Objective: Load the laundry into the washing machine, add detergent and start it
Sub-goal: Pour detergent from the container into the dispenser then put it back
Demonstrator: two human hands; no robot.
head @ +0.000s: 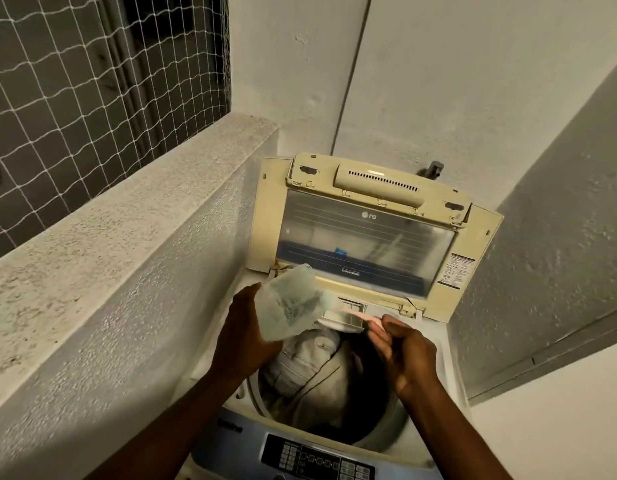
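A top-loading washing machine (435,362) stands with its yellowed lid (369,233) folded up against the back wall. Pale beige laundry (314,372) lies in the drum. My left hand (244,330) holds a translucent bluish detergent pouch (293,303), tilted over the drum's far edge. My right hand (404,351) pinches a thin pink scoop or strip (360,315) whose tip reaches toward the open detergent drawer (352,317) at the back rim. The control panel (317,459) with buttons sits at the near edge.
A rough grey parapet wall (127,254) runs along the machine's left side, with netting (92,81) above it. A white wall is behind, a grey panel (559,254) on the right. A tap (433,168) protrudes behind the lid.
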